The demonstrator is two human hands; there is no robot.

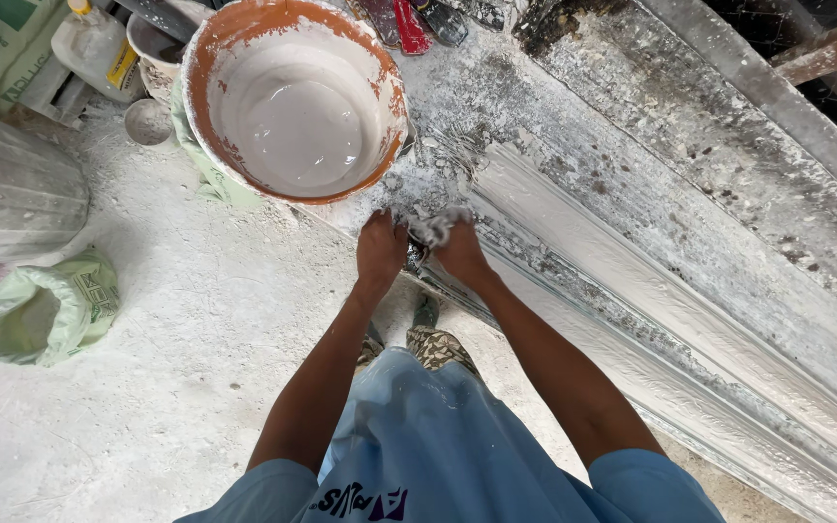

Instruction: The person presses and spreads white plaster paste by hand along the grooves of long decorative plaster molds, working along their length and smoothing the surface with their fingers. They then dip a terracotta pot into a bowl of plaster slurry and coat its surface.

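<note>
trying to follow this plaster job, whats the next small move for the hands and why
Probably press the wet plaster clump, held between left hand and right hand, onto the near end of the long moulding; both hands sit right at that rough end, while the rest looks smooth.

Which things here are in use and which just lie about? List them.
In use: left hand, right hand, the plaster-caked rag they grip, long white moulding, orange bucket of white mix.

Lying about: green sack, plastic bottle, small bowl, red-handled tool.
</note>
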